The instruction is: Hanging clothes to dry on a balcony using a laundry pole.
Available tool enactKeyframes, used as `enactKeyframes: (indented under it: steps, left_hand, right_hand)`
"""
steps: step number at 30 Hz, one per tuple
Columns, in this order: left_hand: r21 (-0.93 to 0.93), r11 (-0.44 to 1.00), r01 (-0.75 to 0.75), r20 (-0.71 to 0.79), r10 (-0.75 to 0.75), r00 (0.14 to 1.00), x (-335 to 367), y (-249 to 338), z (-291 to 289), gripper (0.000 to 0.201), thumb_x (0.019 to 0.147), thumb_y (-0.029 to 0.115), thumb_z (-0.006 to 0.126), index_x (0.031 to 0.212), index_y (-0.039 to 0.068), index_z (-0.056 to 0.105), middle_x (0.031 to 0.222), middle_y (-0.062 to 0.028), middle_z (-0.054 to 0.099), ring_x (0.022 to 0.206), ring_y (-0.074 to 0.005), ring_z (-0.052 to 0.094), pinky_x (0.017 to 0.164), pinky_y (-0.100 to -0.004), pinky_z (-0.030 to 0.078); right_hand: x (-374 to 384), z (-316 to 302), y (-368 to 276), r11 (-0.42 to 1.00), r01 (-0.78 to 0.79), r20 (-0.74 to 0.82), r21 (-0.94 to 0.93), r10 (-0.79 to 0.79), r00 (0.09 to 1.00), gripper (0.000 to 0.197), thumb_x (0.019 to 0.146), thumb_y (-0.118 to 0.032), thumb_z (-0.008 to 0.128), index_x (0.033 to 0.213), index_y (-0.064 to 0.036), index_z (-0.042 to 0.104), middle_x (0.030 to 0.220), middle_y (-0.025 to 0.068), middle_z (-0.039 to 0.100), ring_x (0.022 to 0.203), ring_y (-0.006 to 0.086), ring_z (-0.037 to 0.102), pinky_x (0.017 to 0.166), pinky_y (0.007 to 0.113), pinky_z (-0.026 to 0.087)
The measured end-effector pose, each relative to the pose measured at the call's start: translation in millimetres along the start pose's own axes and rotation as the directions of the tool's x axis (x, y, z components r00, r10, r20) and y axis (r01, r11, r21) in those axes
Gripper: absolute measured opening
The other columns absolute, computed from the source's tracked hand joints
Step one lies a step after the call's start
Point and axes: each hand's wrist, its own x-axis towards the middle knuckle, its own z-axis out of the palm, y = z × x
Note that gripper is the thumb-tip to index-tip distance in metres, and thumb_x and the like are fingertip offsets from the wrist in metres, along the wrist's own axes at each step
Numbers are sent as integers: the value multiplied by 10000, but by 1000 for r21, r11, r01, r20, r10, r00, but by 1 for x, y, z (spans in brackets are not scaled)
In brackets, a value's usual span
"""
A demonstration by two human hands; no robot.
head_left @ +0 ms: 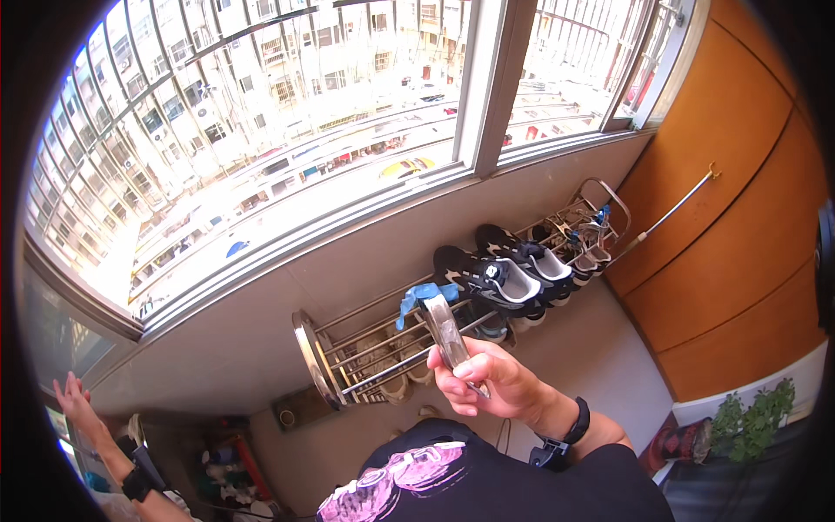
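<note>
My right hand [487,376] is closed around a flat silver metal object [448,332], its kind unclear, held up in front of the shoe rack. At the object's far end is a crumpled light-blue cloth [428,297]; whether the two are joined I cannot tell. Far to the left, my left hand [76,409] is raised with its fingers spread and nothing in it. It is nearest to the lower left corner of the window frame [83,300]; I cannot tell whether it touches.
A metal shoe rack [348,370] along the wall below the window carries black-and-white sneakers [500,278] and other shoes. Beyond it a pole [670,213] leans against orange wood panels [731,165]. A potted plant [752,422] stands at lower right. Dark clutter [235,474] lies at lower left.
</note>
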Motion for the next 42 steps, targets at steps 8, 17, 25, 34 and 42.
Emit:
enactKeyframes:
  steps: [8,17,25,34,42]
  left_hand:
    - [173,910,-377,13,381,925,53,102,74,384,851,210,587,1211,85,534,820,53,572,557,-13,390,475,-187,328]
    - [243,826,-508,-17,528,849,148,99,17,287,894,186,530,1161,93,580,1088,-42,623,992,-123,578,842,-219,433]
    - [210,637,-742,-277,766,580,166,69,72,308,914,194,512,1211,120,538,1050,-62,612,934,-150,582,817,-251,447]
    - [295,85,-952,-119,991,52,86,153,157,216,848,63,592,1063,72,582,1016,-79,595,916,-194,566,794,-296,464]
    - [432,-124,-893,154,986,-63,177,149,100,188,874,122,546,1048,65,591,936,-65,625,866,-196,593,744,-318,466]
  right_hand:
    - [-19,-48,17,968,195,-172,158,-168,971,289,776,-173,523,1024,-24,510,653,46,451,519,120,401,470,273,388]
    - [-11,-60,45,925,366,-430,100,-291,855,272,763,-196,512,981,-35,523,614,61,456,481,132,398,423,283,370]
    - [56,-20,97,908,410,-555,90,-296,777,252,763,-194,517,970,-51,499,617,57,450,482,132,403,436,295,374]
    - [100,53,134,859,510,-510,-48,-460,727,329,642,-76,466,950,32,503,791,135,538,813,236,531,801,370,447]
    - [59,47,139,730,683,-619,-37,-553,558,157,742,-200,541,801,-62,497,599,31,418,578,155,426,728,370,437]
